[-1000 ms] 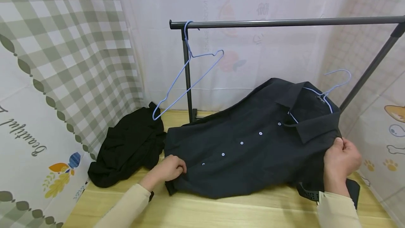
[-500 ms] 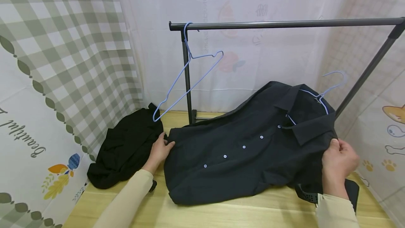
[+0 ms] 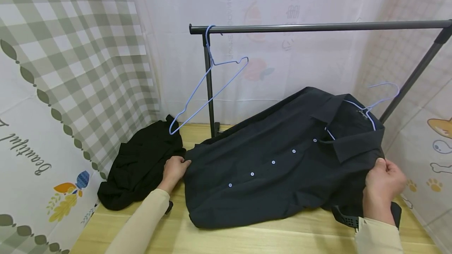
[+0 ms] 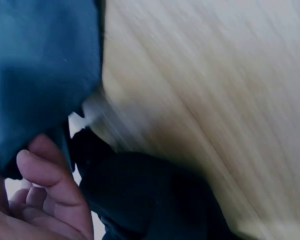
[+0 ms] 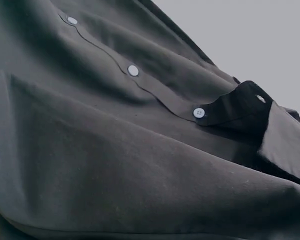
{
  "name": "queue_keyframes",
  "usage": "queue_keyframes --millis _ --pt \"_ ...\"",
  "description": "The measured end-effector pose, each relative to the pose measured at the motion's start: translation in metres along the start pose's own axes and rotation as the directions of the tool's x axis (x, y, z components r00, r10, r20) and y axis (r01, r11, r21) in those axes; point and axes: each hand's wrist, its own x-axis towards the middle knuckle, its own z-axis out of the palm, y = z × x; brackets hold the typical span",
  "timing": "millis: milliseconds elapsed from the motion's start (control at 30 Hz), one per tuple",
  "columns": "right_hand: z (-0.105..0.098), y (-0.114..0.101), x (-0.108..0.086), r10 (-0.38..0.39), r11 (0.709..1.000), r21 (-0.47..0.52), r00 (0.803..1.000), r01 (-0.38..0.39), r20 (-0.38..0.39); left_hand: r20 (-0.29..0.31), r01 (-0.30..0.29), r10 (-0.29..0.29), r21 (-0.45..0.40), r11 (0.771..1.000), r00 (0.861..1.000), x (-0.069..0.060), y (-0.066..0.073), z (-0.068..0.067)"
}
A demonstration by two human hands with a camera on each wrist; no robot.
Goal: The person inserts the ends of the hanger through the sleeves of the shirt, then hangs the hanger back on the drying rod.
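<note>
Shirt (image 3: 275,167): charcoal woven cloth, matte and smooth, soft folds running lengthwise. Pale round buttons (image 3: 273,162) in a slanting row; the collar (image 3: 356,144) is open, crisp and pointed. It slopes over the yellowish wood-grain table (image 3: 268,242), hem end towards my left, collar end raised at my right. A thin blue wire hanger (image 3: 367,109) sits inside the neck, its curved hook out past the collar. Black heap (image 3: 141,164) beside my left hand (image 3: 174,171): softer, crumpled cloth. A second blue hanger (image 3: 212,62), bent wire, hangs from the round dark rail (image 3: 318,27).

My left fingers are curled, thumb and forefinger closed on the hem edge. My right hand (image 3: 385,177) pinches the shoulder cloth just below the collar, thumb pressed down on it; its own wrist view shows cloth only.

Against half a second ago: right hand and collar have shifted rightwards, the hook now overlapping the rack's leg. Left hand a touch lower and farther left; a second ago it was well down the hem. Heap and hanging hanger unmoved.
</note>
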Motion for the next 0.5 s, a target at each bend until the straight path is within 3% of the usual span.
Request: queue_keyframes --millis 333,500 --pt "-0.0036 -0.0028 0.0013 0.009 1.000 0.018 0.999 -0.008 -0.042 0.044 -0.028 0.022 0.129 0.991 0.999 -0.0020 -0.0015 0.0003" --pt "-0.0015 -0.0013 0.0009 -0.062 0.998 -0.026 0.997 0.061 -0.052 0.083 -0.082 0.063 0.245 0.966 0.995 0.0028 0.0009 0.0029"
